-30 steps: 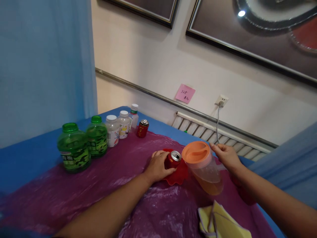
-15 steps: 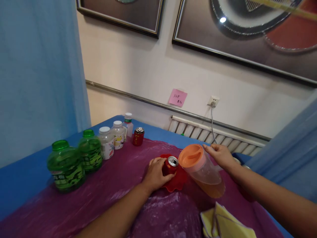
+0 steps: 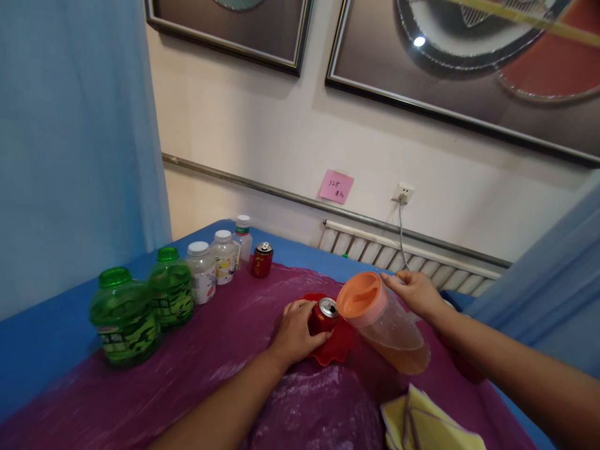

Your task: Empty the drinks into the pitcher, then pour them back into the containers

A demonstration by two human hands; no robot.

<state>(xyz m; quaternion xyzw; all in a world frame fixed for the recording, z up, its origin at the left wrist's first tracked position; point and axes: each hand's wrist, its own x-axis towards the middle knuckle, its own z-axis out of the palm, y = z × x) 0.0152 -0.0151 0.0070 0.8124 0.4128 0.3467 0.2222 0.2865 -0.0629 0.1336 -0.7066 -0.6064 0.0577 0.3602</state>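
Note:
My left hand [image 3: 299, 332] is wrapped round a red drink can [image 3: 322, 317] with an opened top. The can leans slightly to the right over a red scalloped mat [image 3: 334, 347]. By its handle, my right hand [image 3: 418, 296] grips a clear pitcher [image 3: 392, 331] with an orange lid [image 3: 360, 296]. The pitcher is tilted left, its lid close to the can's top, and amber liquid [image 3: 407, 357] lies in its lower part. I cannot make out a stream between lid and can.
Two green bottles [image 3: 124, 322], two white-capped jars [image 3: 203, 276], a small bottle [image 3: 242, 236] and another red can [image 3: 262, 260] stand in a row at the left. A yellow cloth [image 3: 429, 420] lies at front right. Purple plastic sheeting [image 3: 234, 350] covers the table.
The pitcher's base has swung slightly to the right, with its lid still beside the can. The can and my left hand have hardly moved.

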